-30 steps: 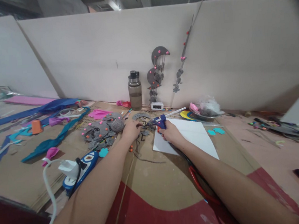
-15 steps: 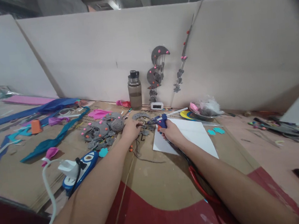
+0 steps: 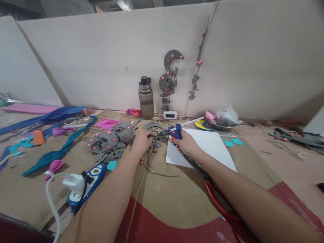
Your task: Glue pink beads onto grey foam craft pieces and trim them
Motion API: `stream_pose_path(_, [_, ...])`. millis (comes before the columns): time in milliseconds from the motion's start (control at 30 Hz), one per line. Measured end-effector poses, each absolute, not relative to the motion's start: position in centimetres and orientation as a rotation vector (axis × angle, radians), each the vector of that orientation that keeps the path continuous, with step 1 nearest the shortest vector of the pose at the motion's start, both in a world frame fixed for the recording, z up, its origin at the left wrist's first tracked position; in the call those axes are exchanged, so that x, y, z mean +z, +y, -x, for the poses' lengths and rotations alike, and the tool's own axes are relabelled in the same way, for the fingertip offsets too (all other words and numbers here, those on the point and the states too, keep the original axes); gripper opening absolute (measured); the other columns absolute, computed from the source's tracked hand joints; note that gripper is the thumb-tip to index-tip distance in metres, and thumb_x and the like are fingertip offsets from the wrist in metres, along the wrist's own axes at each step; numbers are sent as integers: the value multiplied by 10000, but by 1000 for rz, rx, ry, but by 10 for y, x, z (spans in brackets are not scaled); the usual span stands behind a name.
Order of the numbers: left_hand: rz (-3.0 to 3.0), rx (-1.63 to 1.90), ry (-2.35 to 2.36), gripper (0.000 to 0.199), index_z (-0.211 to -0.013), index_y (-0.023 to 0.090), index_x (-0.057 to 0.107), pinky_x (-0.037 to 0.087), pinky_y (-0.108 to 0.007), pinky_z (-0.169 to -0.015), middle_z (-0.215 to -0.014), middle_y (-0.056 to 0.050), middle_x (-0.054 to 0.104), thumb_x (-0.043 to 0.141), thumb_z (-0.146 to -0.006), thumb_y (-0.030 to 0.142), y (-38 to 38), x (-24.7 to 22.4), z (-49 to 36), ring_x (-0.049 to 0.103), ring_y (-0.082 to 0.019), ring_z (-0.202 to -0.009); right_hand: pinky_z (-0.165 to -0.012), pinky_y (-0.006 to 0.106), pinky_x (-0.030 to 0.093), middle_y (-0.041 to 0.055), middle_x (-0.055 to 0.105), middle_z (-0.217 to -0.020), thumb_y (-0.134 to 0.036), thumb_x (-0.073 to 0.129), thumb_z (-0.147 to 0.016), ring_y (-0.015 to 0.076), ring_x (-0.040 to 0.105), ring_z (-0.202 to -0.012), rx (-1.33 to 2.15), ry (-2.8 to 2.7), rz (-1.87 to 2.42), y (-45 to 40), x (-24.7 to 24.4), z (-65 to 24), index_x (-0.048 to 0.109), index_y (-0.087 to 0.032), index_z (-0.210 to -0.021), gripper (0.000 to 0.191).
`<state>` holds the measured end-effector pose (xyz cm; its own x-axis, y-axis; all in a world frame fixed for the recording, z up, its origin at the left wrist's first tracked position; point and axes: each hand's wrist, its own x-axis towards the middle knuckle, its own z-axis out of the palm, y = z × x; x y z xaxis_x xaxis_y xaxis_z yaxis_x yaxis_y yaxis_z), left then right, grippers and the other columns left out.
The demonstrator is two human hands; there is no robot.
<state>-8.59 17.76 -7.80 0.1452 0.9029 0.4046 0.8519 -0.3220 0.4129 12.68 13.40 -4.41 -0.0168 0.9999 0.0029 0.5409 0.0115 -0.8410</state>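
My right hand [image 3: 185, 141] is wrapped round a blue hot glue gun [image 3: 176, 131], whose nozzle points left. Close to that nozzle, my left hand [image 3: 143, 140] has its fingers pinched together at the edge of some grey felt pieces [image 3: 160, 137]; what lies between the fingertips is too small to make out. A grey cord [image 3: 163, 175] with small orange beads trails over the cardboard [image 3: 164, 201] below the hands. Under and beside my right hand lies a white sheet of paper [image 3: 210, 147]. Left of my left hand is a pile of grey felt shapes [image 3: 107, 144] with pink and orange dots.
A water bottle [image 3: 146, 100] and a small white digital clock [image 3: 170, 115] stand by the wall. Red-handled scissors [image 3: 217, 202] lie beneath my right forearm. A blue power strip [image 3: 95, 181] sits at left; a plate [image 3: 222, 122] with plastic stands at back right.
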Motion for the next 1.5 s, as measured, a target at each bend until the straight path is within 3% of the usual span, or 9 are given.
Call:
stream_pose_path(1167, [-2269,910,1794,233,-914,214,715,442,-355,-899,-936,-64,672,540,-764,247,175,-76,84,577,-218,-945,-414,193,401,-20,575,-599,-183,575,-707,102,520,-439,915,-1616,1581,142,-52,-127,498,-192,-934,240])
stream_pose_path(1500, [-2294,932,1772,221,-902,219,722,439,-367,-900,-928,-64,679,552,-762,239,176,-76,85,571,-228,-966,-402,180,385,-47,539,-526,-159,582,-676,96,508,-423,1063,-1490,1490,137,-49,-134,482,-187,-870,220])
